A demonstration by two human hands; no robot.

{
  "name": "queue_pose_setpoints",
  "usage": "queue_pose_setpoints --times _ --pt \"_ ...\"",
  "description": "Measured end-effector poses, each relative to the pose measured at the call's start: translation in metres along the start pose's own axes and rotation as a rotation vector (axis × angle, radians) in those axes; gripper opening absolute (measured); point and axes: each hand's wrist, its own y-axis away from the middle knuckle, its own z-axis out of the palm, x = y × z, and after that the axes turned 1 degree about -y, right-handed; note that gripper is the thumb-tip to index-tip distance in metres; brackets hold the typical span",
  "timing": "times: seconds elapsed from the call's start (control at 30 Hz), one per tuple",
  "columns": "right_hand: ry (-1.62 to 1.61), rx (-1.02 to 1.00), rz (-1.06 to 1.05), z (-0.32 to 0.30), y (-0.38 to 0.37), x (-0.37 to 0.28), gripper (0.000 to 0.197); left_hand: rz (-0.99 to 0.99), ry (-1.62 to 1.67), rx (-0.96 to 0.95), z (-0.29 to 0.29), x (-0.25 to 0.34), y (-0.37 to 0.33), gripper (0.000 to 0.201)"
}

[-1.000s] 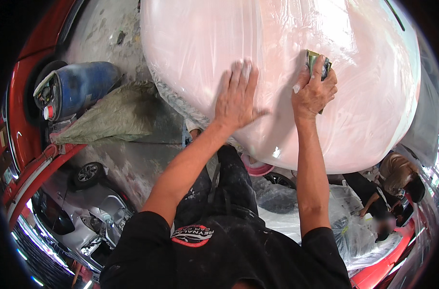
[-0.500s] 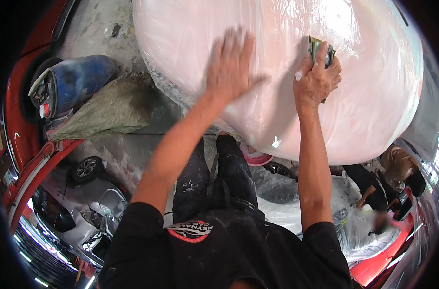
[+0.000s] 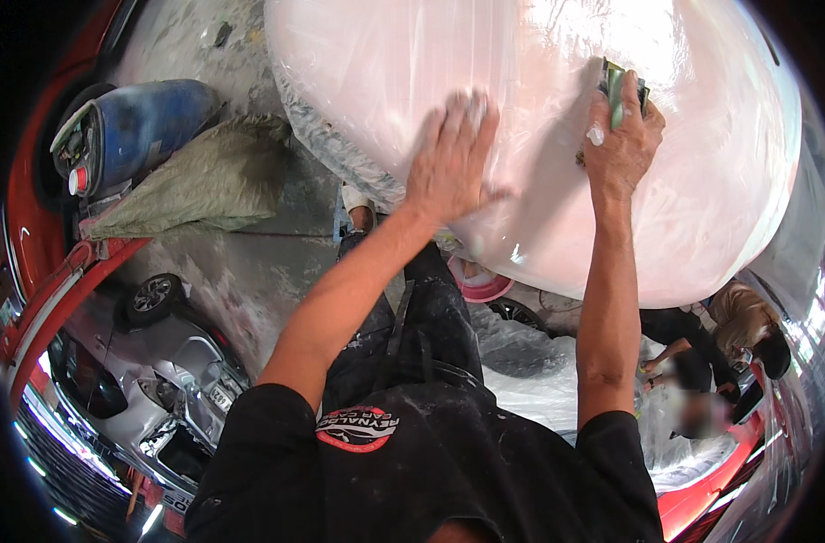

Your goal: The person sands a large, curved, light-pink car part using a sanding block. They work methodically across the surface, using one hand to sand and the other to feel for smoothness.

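Observation:
A large, rounded, wet-looking panel [image 3: 385,81], pale pink and white like a car's body panel, stretches out before me. My left hand [image 3: 451,167] lies palm down at its surface with the fingers stretched out, holding nothing; its fingers are slightly blurred. Farther right, my right hand [image 3: 622,149] is closed around a sanding block [image 3: 617,95] with dark green and black faces and presses it to the panel. Part of the block is hidden under my fingers. Crumpled clear plastic sheeting [image 3: 326,145] runs along the panel's left edge.
To the left lie a blue drum [image 3: 154,131] and an olive sack [image 3: 204,185] beside a red bar. A pink basin [image 3: 480,282] stands under the panel's near edge. A silver car [image 3: 172,380] is at lower left. Another person [image 3: 743,317] works beside a plastic-covered red vehicle at right.
My right hand has slid the sanding block to the right across the panel. My left hand has shifted a little right and nearer to me. The whole view has moved slightly.

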Motion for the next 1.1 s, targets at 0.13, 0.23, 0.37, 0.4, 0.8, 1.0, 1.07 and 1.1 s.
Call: queue_pose_setpoints --times 0.13,0.23,0.37,0.4,0.8,1.0,1.07,1.1 --pt "-0.021 -0.070 0.033 -0.011 0.009 -0.008 0.056 0.022 0.171 -0.143 0.011 0.024 0.081 0.108" --pt "-0.042 -0.106 -0.040 -0.018 0.031 -0.016 0.058 0.039 0.246 -0.197 0.010 0.028 0.121 0.095" --pt "-0.186 -0.190 -0.097 -0.042 0.096 -0.044 0.068 -0.051 0.546 -0.059 -0.018 0.026 0.120 0.077" --pt "-0.223 -0.215 -0.133 -0.045 0.116 -0.053 0.071 -0.153 0.704 -0.036 -0.026 0.026 0.117 0.072" --pt "-0.674 -0.209 -0.109 -0.017 0.155 -0.118 0.080 -0.870 1.356 0.285 -0.050 0.018 0.028 0.038" --pt "-0.810 -0.217 0.047 -0.006 0.133 -0.118 0.062 -0.543 0.605 0.261 -0.051 0.024 -0.005 0.070" --pt "-0.795 -0.275 -0.006 -0.009 0.129 -0.108 0.054 -0.552 0.499 0.213 -0.059 0.029 -0.014 0.081" --pt "-0.796 -0.314 -0.037 -0.011 0.126 -0.100 0.053 -0.563 0.446 0.183 -0.058 0.026 -0.020 0.091"
